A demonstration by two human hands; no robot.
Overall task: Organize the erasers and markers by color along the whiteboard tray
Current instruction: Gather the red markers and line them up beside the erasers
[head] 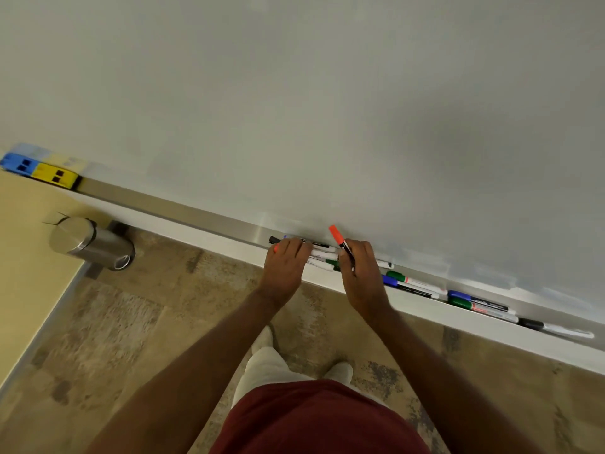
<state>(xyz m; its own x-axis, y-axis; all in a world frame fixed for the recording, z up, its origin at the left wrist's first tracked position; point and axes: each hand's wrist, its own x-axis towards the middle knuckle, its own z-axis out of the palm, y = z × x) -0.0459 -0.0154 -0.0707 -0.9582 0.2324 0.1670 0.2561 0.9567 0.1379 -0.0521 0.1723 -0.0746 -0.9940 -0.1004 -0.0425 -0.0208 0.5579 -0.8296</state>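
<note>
Now sorting | right hand (361,273) pinches red-capped marker (340,240), cap up, above tray (196,216) | left hand (284,267) curled over marker bundle (322,257) in tray | advice: lift clear, pin bundle, avoid rolling | erasers (39,168) far left

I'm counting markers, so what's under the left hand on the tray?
Under the left hand lies a bunch of markers: white barrels, a black cap, a green one. Their full count is hidden.
</note>
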